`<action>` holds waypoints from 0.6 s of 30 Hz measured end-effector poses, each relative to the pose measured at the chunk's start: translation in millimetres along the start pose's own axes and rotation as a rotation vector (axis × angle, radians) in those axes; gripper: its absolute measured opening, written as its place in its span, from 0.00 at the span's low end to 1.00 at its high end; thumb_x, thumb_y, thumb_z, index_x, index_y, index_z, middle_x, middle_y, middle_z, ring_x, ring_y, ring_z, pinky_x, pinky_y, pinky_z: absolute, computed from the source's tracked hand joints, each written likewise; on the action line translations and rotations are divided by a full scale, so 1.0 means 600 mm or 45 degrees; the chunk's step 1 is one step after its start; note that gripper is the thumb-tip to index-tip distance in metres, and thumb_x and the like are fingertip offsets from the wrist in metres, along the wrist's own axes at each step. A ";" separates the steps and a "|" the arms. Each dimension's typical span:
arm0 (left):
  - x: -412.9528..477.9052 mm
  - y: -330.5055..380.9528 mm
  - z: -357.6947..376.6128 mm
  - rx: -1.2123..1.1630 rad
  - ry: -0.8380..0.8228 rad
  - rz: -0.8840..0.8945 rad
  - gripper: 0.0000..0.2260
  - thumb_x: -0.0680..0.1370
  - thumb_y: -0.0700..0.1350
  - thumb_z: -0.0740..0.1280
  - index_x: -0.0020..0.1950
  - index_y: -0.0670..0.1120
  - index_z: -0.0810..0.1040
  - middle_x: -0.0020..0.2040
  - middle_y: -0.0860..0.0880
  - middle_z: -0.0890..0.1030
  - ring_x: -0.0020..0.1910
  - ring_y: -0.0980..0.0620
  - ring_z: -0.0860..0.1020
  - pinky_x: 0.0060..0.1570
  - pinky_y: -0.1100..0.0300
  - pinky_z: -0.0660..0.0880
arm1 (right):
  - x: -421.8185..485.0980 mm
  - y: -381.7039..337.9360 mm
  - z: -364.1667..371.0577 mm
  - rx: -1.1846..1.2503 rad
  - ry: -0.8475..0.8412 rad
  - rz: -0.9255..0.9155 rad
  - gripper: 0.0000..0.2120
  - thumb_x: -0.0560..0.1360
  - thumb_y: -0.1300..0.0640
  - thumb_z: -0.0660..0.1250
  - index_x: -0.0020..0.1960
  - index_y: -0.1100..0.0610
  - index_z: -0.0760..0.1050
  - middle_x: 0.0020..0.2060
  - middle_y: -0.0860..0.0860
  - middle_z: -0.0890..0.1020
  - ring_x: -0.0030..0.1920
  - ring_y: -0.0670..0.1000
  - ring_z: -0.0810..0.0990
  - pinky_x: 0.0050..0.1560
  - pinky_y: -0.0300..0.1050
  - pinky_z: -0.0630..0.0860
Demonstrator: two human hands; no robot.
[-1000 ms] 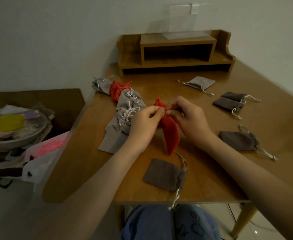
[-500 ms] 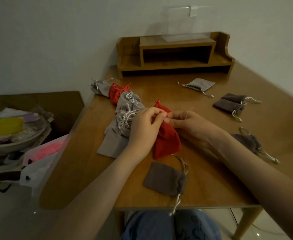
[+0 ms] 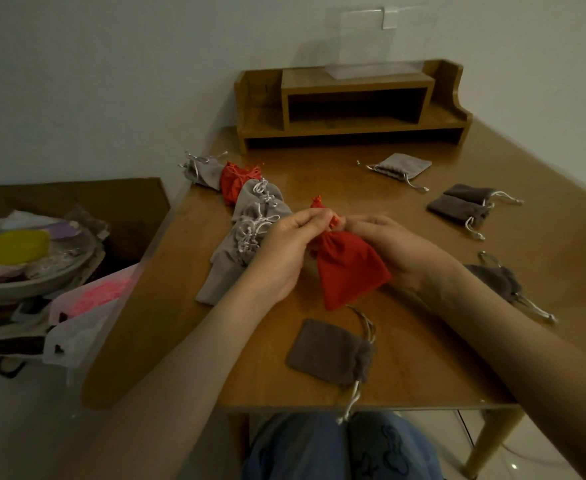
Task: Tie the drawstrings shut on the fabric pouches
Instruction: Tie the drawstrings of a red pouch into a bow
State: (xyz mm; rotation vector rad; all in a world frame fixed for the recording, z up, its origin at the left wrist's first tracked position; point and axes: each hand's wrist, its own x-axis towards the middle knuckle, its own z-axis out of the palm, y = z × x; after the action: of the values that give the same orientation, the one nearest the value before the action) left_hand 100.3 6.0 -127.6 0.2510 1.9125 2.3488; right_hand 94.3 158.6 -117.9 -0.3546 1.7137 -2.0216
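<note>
Red cloth is gathered at the neck of the red pouch (image 3: 350,268), and there the left hand (image 3: 284,251) pinches the drawstrings (image 3: 333,221) between thumb and curled fingers. The right hand (image 3: 398,247) comes from the other side with bent fingers and seems to pinch the second cord, with its palm partly under the body of the pouch. I think both hands hold so close to the neck because the knot must sit tight against the gathers. The pouch is lifted a little above the table (image 3: 423,375) and hangs toward the person. To the left a row of tied pouches (image 3: 250,237) lies together, probably the finished ones. A grey pouch (image 3: 329,351) lies near the front edge, and dark pouches (image 3: 464,206) lie well apart on the right, perhaps waiting. The knot itself is covered by the fingertips, so I cannot tell how far it is made; the dim light also hides cord details.
</note>
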 end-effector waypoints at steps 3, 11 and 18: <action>0.001 0.010 -0.005 -0.030 -0.111 -0.092 0.08 0.78 0.39 0.64 0.42 0.45 0.81 0.45 0.48 0.82 0.47 0.54 0.78 0.47 0.63 0.73 | -0.005 -0.005 -0.002 0.115 0.006 0.041 0.07 0.71 0.60 0.63 0.46 0.63 0.76 0.35 0.53 0.81 0.32 0.47 0.79 0.34 0.36 0.75; -0.002 0.014 -0.018 0.415 -0.035 -0.023 0.05 0.73 0.33 0.70 0.41 0.42 0.79 0.42 0.48 0.83 0.45 0.54 0.80 0.48 0.66 0.77 | 0.006 0.007 -0.001 0.049 0.020 0.059 0.09 0.78 0.63 0.55 0.48 0.63 0.74 0.40 0.56 0.79 0.37 0.49 0.78 0.36 0.37 0.77; -0.007 0.006 -0.019 1.022 0.157 0.261 0.06 0.72 0.38 0.72 0.38 0.47 0.79 0.29 0.54 0.76 0.27 0.63 0.72 0.32 0.70 0.68 | 0.015 0.027 0.002 -0.403 0.129 -0.101 0.07 0.80 0.63 0.58 0.45 0.61 0.72 0.34 0.54 0.75 0.32 0.46 0.73 0.34 0.34 0.71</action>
State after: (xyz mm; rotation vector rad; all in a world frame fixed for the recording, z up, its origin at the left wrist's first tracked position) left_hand 102.3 -6.6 -126.8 0.3755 2.9209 1.5793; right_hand 89.8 151.4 -134.4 -0.4350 2.1193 -1.8477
